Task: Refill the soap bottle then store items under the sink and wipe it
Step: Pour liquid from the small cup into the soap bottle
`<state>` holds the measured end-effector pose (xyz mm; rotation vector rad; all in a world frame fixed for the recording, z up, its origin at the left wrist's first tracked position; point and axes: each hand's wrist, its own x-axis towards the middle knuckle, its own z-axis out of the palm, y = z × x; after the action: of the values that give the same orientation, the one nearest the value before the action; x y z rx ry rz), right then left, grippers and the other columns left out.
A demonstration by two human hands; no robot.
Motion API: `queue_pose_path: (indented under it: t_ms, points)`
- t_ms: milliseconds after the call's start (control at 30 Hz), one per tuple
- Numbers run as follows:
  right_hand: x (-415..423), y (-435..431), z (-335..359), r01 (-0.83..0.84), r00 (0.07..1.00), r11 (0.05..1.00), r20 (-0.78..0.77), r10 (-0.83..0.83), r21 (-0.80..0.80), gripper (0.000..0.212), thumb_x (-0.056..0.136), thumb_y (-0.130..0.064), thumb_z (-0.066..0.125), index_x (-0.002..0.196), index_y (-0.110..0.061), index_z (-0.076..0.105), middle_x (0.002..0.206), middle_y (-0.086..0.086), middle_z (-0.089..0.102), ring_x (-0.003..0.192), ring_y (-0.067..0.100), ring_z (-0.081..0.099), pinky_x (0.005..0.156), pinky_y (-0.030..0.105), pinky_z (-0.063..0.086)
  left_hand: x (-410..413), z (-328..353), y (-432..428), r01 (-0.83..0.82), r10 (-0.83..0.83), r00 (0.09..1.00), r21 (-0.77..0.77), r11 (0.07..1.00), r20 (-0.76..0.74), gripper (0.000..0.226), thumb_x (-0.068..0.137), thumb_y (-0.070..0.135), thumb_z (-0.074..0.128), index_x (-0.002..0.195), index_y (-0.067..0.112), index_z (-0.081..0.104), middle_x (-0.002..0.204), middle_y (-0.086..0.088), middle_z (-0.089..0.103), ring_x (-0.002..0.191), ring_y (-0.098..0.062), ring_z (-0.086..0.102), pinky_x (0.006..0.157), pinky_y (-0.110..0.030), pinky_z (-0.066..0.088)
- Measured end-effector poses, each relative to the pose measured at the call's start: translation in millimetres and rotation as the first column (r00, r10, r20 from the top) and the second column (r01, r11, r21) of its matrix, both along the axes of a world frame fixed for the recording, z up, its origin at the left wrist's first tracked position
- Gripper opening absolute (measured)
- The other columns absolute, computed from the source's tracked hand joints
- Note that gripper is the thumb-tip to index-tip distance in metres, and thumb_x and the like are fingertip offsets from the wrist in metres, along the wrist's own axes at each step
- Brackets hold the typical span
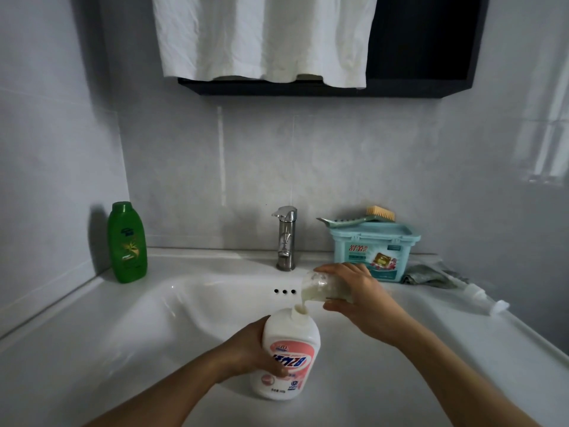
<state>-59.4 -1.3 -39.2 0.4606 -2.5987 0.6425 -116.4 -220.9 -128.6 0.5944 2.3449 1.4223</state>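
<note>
1. The left hand [246,349] is curled round the soap bottle [292,343]. Its fingertips are seen on the pink label, while the palm is hidden behind the bottle's body.
2. The bottle is held roughly upright at the front of the sink basin [184,303], with its open neck turned up. Whether its base rests on the rim cannot be told.
3. The right hand [360,288] is wrapped round a clear cup [317,286], which is tipped on its side just above the neck. The cup's far end is covered by the fingers, so its full shape cannot be made out.
4. A white stream of liquid is seen running from the cup's lip into the bottle's neck.
5. Both forearms are cut off by the lower edge of the view.
6. A white object [483,298] lying on the right of the counter is blurred, and whether it is a tube or a pump cannot be told.
7. The white counter is moulded in one piece with the basin.
   - A green bottle [127,241] stands at the left rear corner.
   - A steel faucet [286,238] is set at the back centre, with three overflow holes [284,291] below it.
   - A teal lidded box [374,252] is placed at the right rear, and a brush [369,215] is laid on its lid.
   - A grey cloth [431,275] is crumpled just beside the box.
8. The walls are covered in grey tiles.
9. A dark wall cabinet [425,41] is mounted above and cut off by the top edge. A white towel [264,35] is hung over its front.
</note>
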Motion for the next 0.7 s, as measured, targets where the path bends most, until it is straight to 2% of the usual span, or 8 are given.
queue_pose_path:
  t_ms: [133, 500, 700]
  points:
    - [0.1, 0.0, 0.2, -0.004, 1.0, 1.0, 0.004, 0.004, -0.01, 0.055, 0.081, -0.023, 0.07, 0.129, -0.032, 0.045, 0.115, -0.019, 0.041, 0.105, 0.003, 0.033, 0.086, 0.013, 0.027, -0.9, -0.8, -0.3, -0.008, 0.008, 1.0, -0.005, 1.0, 0.001, 0.072, 0.059, -0.003, 0.084, 0.121, 0.022, 0.057, 0.106, 0.003, 0.073, 0.1, -0.01, 0.068, 0.084, -0.025, 0.056]
    - [1.6, -0.8, 1.9, 0.0, 1.0, 1.0, 0.022, 0.0, -0.012, 0.055, 0.082, -0.023, 0.07, 0.129, -0.032, 0.044, 0.113, -0.022, 0.036, 0.107, 0.002, 0.032, 0.091, 0.013, 0.027, -2.0, -1.6, -0.6, -0.009, 0.008, 1.0, -0.025, 1.0, -0.008, 0.072, 0.058, 0.001, 0.085, 0.12, 0.025, 0.057, 0.106, 0.005, 0.073, 0.1, -0.011, 0.068, 0.09, -0.032, 0.055]
    - [1.3, -0.6, 1.5, -0.002, 1.0, 1.0, 0.015, 0.002, -0.008, 0.055, 0.081, -0.023, 0.07, 0.129, -0.033, 0.045, 0.112, -0.022, 0.037, 0.107, 0.002, 0.033, 0.09, 0.013, 0.027, -2.5, -1.8, -0.8, -0.002, 0.001, 1.0, -0.034, 0.999, -0.012, 0.073, 0.058, 0.002, 0.085, 0.121, 0.024, 0.057, 0.106, 0.005, 0.073, 0.1, -0.009, 0.068, 0.089, -0.03, 0.055]
